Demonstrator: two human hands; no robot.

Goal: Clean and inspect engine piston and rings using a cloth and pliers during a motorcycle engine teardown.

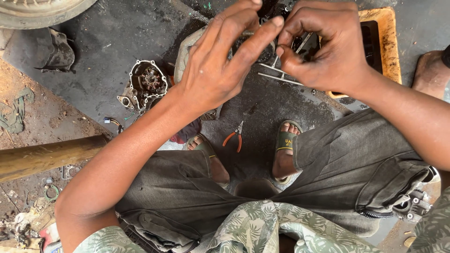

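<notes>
The left hand (211, 70) is raised over the oily floor (117, 28) with its fingers (255, 42) stretched long and close together, tips meeting the right hand's; whether they pinch anything cannot be told, since the small part between the hands is hidden. The right hand (328, 51) is curled tight, thumb and forefinger pinched on a thin metal rod (276, 77) that runs from just under its fingertips down and left, a second rod lying parallel just above it. The rods sit directly beneath the meeting fingertips, over a dark engine part (262, 51) mostly covered by both hands.

Behind the right hand stands a yellow-rimmed tray (391, 47) with a black inside. Left of the left wrist, on the floor, lies a round engine cover (147, 84) with bolt lugs around its edge. Between the person's sandalled feet (286, 145) lie orange-handled pliers (234, 136), well apart from both hands. A tyre edge (37, 11) shows at the top left corner, and a brown pipe (47, 157) crosses at the left. Grey trousers and a leaf-patterned shirt fill the foreground.
</notes>
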